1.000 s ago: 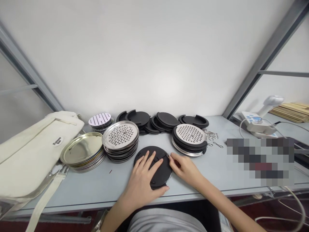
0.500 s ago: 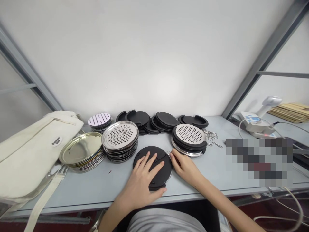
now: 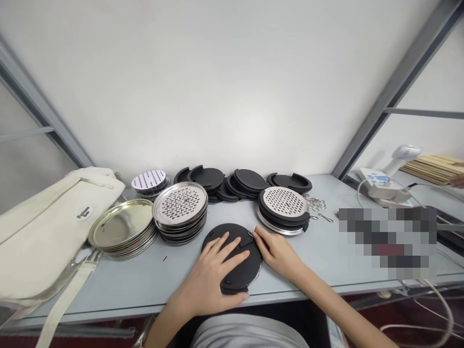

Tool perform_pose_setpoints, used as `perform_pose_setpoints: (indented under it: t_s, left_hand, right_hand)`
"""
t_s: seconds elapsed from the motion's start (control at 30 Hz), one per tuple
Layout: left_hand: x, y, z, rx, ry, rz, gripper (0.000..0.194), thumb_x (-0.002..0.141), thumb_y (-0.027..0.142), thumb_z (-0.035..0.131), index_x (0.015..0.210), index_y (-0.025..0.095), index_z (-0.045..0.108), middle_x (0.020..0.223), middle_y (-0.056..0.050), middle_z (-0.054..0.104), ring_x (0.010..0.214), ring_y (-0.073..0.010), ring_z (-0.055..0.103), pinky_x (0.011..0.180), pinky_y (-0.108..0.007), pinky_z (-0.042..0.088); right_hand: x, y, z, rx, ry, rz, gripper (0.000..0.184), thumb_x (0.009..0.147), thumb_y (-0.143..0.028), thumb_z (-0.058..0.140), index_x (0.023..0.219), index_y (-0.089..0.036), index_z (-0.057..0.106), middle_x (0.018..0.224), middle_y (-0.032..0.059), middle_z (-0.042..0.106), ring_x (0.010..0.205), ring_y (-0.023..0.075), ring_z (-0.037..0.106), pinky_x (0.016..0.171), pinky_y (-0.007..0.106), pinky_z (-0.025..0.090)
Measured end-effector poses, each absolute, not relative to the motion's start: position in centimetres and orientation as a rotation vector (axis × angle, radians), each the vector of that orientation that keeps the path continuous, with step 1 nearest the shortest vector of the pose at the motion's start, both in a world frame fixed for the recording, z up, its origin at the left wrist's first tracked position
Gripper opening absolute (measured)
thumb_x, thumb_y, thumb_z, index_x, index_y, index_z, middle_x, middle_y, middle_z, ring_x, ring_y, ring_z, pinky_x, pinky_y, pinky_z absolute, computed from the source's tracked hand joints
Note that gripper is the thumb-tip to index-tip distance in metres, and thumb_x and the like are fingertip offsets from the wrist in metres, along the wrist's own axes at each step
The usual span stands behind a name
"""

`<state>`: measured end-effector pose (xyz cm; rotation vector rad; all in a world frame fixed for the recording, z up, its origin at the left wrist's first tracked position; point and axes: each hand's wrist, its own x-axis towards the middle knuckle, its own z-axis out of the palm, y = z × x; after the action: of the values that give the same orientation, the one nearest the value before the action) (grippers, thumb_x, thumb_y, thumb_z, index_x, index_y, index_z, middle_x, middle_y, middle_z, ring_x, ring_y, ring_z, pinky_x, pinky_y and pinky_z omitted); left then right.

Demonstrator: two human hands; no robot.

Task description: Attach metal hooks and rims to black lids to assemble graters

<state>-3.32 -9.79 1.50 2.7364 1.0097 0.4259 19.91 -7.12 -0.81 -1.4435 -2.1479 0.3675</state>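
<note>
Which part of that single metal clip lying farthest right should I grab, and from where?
Probably pinch the clip mid-length, approaching from the front right with your nearer right hand. It's slim and lies flat, with the other clips behind and left.

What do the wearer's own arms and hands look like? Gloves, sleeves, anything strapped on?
Left hand and right hand: ungloved, no rings visible. Forearms: slender, no sleeve, watch, cable or marker seen. Upper arms are out of frame. A light grey garment shows at the bottom edge.
</note>
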Motion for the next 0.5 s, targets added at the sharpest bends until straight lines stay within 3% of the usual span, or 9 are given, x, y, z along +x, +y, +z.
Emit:
perform_pose_setpoints:
  t_s: [0.5]
  left_hand:
    - [-3.07,-9.76,1.44,2.771,1.05,0.449,0.08,0.07,0.036,0.072,0.142,0.03,0.04,0.154,-0.003,0.031,0.141,-0.0338,0.025,0.111,-0.051,0.029]
  right_hand:
    - [20.33,-6.47,-0.84,-1.415,-2.214,0.373,0.028,0.101,-0.03,0.029,0.077,-0.023,0.043,0.055,-0.004,0.043,0.048,0.0149,0.043,0.053,0.027,0.024]
